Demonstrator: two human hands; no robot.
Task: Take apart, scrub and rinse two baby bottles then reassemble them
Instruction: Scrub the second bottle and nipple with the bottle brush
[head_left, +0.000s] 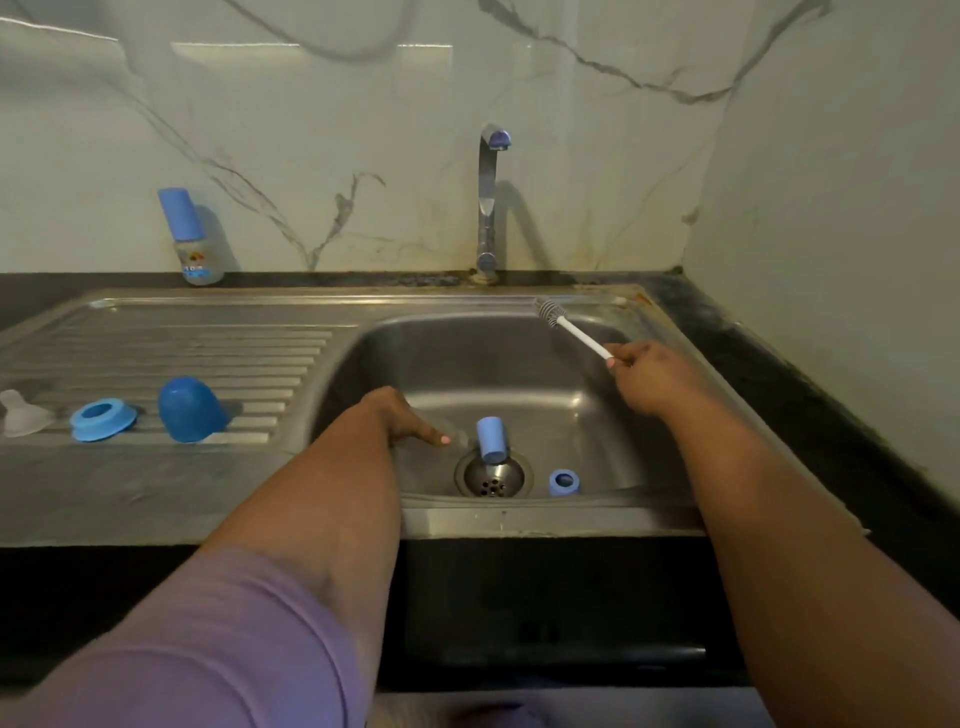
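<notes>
Home kitchen. Stainless steel sink (519, 519) with a ribbed drainboard (182, 353) is set into a dark stone desk (810, 395) in a corner. Chrome tap (488, 208) stands at the back rim. Walls are glossy white marble-look tile (311, 130), stained around the tap base. Baby bottle (192, 239) stands by the wall.
</notes>
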